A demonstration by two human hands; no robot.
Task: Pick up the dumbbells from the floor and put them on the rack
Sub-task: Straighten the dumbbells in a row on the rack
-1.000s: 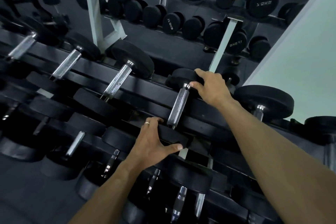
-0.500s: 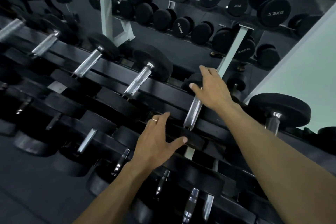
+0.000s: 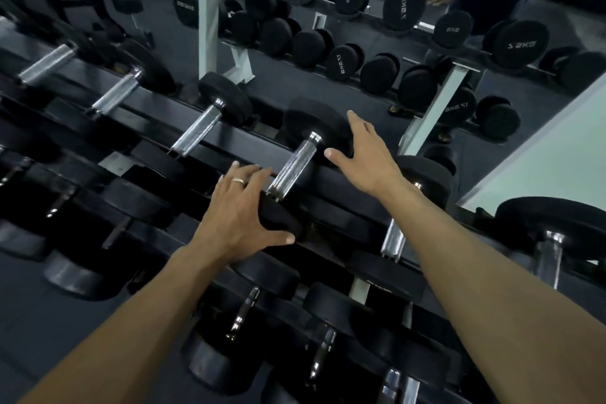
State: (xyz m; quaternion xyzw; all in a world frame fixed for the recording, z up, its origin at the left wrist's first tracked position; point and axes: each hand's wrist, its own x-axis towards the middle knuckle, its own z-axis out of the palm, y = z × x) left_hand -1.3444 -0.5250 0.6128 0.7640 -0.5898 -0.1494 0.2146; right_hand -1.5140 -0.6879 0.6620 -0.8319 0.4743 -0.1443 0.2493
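Both hands (image 3: pixel 367 157) flat on racked dumbbell (image 3: pixel 293 167).

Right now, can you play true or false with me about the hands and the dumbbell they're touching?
1. The dumbbell lies on the rack. True.
2. The left hand wears a ring. True.
3. The right hand is wrapped round the shiny handle. False: its fingers are stretched out against the far round weight, and the handle is bare.
4. The left hand is up in the air, touching nothing. False: it rests on the near round weight.
5. A mirror behind the rack shows more dumbbells. True.
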